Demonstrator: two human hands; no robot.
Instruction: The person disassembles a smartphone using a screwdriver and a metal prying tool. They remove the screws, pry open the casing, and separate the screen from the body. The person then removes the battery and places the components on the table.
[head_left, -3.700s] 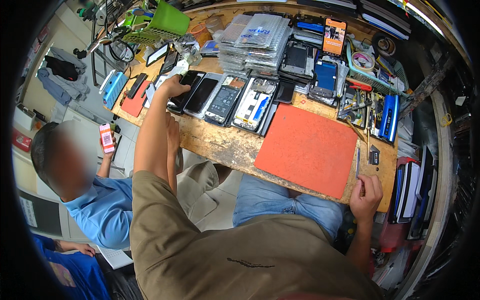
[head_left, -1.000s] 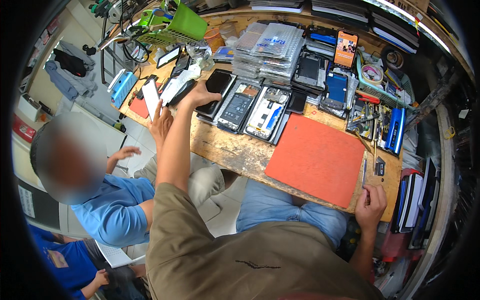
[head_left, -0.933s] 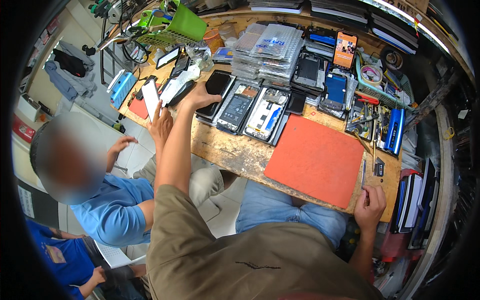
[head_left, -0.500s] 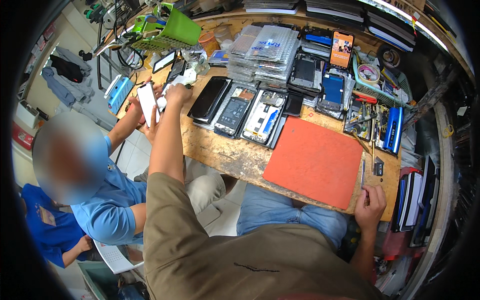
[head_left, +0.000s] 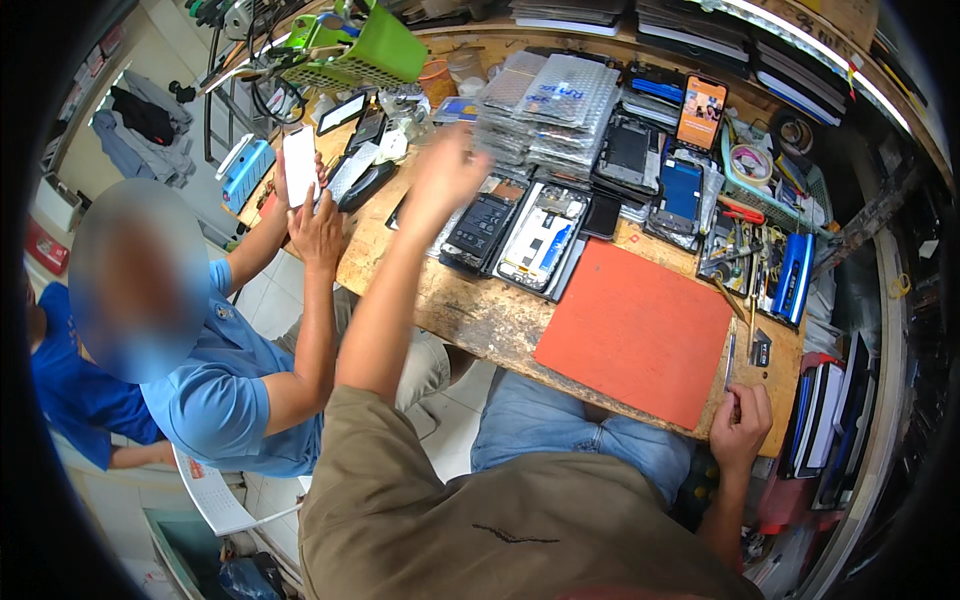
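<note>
My left hand [head_left: 452, 178] is raised over the bench beside the bubble-wrapped stack [head_left: 560, 100], above two opened phones. Motion blurs its fingers, and I see nothing in it. Below it lie an opened phone with a black battery [head_left: 482, 222] and another with a white inner panel [head_left: 542, 238]. At the bench's front right edge my right hand [head_left: 742, 425] is closed, with a slim metal tool [head_left: 731, 352] sticking out from its fingertips beside the orange-red mat [head_left: 635, 335]. To my left, a co-worker holds a phone with a white screen [head_left: 299, 165] in both hands.
A green basket [head_left: 385, 50] stands at the back left. A lit phone [head_left: 701, 112] leans upright behind more phone parts. On the right are a tool tray [head_left: 755, 170], pliers and screwdrivers, a blue tool [head_left: 793, 278] and a small black piece [head_left: 761, 347].
My left hand has moved right and away from the co-worker's phone, now over the opened phones. The co-worker's right hand has come to the white screen. My right hand stays at the edge.
</note>
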